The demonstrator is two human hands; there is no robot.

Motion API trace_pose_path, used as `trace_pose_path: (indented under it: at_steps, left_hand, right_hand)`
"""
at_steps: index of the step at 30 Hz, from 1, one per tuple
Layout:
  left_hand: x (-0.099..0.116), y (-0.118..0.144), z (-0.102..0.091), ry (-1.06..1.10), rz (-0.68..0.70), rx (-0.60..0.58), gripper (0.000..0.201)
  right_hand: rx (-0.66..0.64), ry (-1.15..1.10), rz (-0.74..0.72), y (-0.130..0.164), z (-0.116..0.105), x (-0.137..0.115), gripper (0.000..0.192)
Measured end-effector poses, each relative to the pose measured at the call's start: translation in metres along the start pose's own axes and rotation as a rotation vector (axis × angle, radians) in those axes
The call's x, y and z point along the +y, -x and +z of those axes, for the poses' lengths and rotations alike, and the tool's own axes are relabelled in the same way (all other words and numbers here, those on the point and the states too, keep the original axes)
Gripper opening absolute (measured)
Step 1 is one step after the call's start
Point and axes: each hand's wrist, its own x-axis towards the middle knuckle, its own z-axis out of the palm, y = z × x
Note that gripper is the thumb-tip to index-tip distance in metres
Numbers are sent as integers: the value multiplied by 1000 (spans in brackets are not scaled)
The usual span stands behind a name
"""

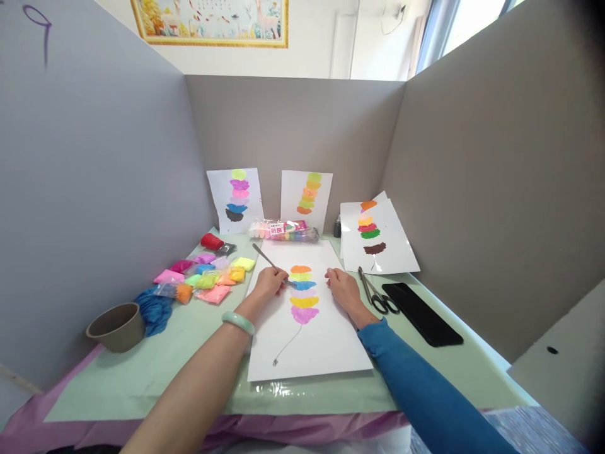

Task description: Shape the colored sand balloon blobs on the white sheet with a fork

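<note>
A white sheet (274,340) lies flat in front of me. It carries a stack of coloured patches, orange at the top and a purple one (305,314) at the bottom, with a thin drawn line running down from it. My left hand (270,282), with a pale green bangle (238,322) on the wrist, is closed around a metal fork (265,255). The fork's tines touch or hover just over the blue patch (304,286); which one I cannot tell. On the sheet's right side rests my right hand (344,291), fingers curled in, nothing visible in them.
Bags of coloured clay (213,294), a blue cloth (155,310) and a brown pot (118,328) are at left. Scissors (375,297) and a black phone-like slab (420,313) lie at right. Painted sheets (307,217) lean behind a clear pack (283,231). Grey partitions (297,126) enclose the table.
</note>
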Motion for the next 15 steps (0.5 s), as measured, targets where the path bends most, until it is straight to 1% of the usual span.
trace_pose_path:
  at_steps: [4,9,11,15]
  left_hand:
    - [-2,-2,-1,40,-16,19,17]
    - [1,1,-1,-38,11,26,17]
    - [2,1,-2,-35,-3,32,18]
    - [3,0,-6,-40,-52,98,19]
  right_hand:
    - [-1,6,1,0,0,0,38]
    - [-4,4,7,0,0,0,38]
    - [-5,6,7,-1,0,1,38]
    - [0,7,-5,-2,1,2,38]
